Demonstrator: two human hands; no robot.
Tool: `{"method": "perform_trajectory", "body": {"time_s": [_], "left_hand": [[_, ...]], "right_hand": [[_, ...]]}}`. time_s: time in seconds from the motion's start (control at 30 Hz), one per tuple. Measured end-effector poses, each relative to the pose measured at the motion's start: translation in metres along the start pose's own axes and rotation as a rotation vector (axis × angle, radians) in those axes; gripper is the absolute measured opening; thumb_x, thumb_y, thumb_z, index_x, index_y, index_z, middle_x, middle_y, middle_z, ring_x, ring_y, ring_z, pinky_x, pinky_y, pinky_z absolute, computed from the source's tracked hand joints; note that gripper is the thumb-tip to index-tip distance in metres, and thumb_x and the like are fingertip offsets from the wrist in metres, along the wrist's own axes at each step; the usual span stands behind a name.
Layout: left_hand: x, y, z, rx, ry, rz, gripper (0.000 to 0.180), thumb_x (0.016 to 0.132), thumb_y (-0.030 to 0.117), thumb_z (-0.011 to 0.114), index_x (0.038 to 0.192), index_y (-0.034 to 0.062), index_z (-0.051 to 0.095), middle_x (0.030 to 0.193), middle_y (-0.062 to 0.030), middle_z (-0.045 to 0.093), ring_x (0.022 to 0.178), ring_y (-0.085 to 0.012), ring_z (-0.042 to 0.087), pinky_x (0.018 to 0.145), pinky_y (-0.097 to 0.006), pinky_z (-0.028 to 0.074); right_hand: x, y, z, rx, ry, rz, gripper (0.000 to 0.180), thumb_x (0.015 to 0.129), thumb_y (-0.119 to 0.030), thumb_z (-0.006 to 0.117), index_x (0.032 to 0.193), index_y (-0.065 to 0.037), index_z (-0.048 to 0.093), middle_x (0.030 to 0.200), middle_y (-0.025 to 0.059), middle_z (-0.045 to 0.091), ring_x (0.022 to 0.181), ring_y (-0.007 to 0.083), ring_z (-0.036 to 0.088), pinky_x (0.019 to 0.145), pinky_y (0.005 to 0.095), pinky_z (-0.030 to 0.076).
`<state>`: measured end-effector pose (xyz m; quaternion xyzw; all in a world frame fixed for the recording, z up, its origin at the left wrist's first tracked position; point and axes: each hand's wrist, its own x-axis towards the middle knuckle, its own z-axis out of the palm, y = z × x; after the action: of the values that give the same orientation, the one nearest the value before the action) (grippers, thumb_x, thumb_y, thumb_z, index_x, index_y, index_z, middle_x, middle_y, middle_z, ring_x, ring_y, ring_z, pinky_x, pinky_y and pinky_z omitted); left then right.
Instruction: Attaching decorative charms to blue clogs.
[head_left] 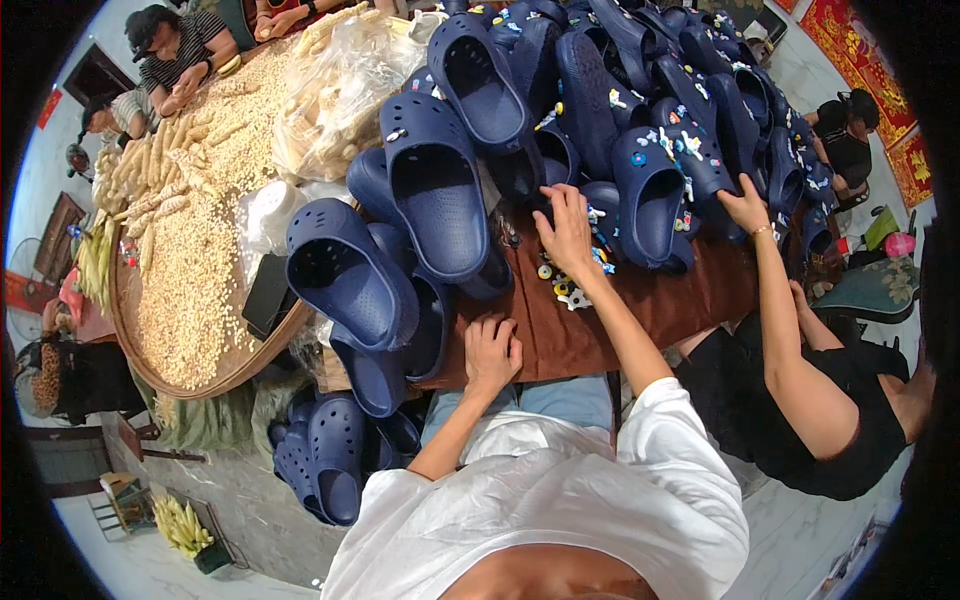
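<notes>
My left hand (490, 352) rests by the near edge of a brown cloth (640, 320), its fingers curled inward; whatever they hold, if anything, is hidden. Stretched forward, my right hand (568, 232) has its fingers apart at the foot of a heap of navy clogs (585, 95). Small colourful shoe charms (572, 297) lie on the cloth below that wrist. A navy clog (648, 185) to its right carries charms. On the left, plainer clogs (435, 190) are stacked, one with a single charm, nearer to my left hand.
Left stands a round tray (122, 330) of corn kernels and cobs, with a black phone (268, 296) at its rim. A clear plastic bag (335, 110) sits behind. More clogs (335, 440) are piled low on the left. At right, a co-worker's hand (745, 208) touches the heap.
</notes>
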<state>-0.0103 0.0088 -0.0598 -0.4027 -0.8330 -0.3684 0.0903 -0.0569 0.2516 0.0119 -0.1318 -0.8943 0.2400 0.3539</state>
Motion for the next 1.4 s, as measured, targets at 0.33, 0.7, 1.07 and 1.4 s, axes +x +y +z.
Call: {"method": "perform_trajectory", "body": {"time_s": [0.33,0.7,1.07,1.4], "left_hand": [[-0.001,0.001,0.001,-0.005,0.001,-0.013,0.030,0.075,0.010,0.067,0.105,0.0083,0.066,0.112,-0.0118,0.062,0.110,-0.0335,0.055,0.094,-0.046,0.044],[-0.001,0.003,-0.002,-0.001,0.026,0.015,0.029,0.075,0.009,0.067,0.104,0.0082,0.067,0.112,-0.0120,0.062,0.106,-0.0342,0.055,0.092,-0.045,0.045],[-0.004,-0.003,0.001,-0.051,0.045,0.019,0.026,0.078,0.009,0.066,0.104,0.0077,0.067,0.110,-0.0127,0.062,0.105,-0.0344,0.055,0.090,-0.045,0.044],[0.000,-0.008,-0.008,-0.601,0.024,-0.338,0.022,0.094,0.019,0.063,0.113,0.0071,0.067,0.109,-0.0091,0.065,0.100,-0.0242,0.059,0.090,-0.038,0.046]], "right_hand": [[0.013,0.038,0.012,-0.507,-0.249,-0.145,0.034,0.073,-0.014,0.080,0.103,-0.002,0.067,0.118,0.0152,0.060,0.123,0.0362,0.050,0.096,0.0485,0.046],[0.029,0.011,-0.030,-0.232,-0.190,-0.158,0.020,0.078,-0.012,0.075,0.094,-0.007,0.065,0.099,0.0128,0.064,0.106,0.0366,0.055,0.091,0.0476,0.046],[0.041,-0.035,-0.108,0.385,-0.140,0.048,0.022,0.093,-0.022,0.067,0.106,-0.004,0.063,0.098,0.0110,0.066,0.097,0.0266,0.059,0.090,0.0366,0.045],[-0.108,-0.123,-0.132,0.195,-0.058,-0.224,0.026,0.078,-0.015,0.075,0.100,-0.009,0.063,0.109,0.0106,0.062,0.112,0.0328,0.057,0.097,0.0452,0.039]]}}
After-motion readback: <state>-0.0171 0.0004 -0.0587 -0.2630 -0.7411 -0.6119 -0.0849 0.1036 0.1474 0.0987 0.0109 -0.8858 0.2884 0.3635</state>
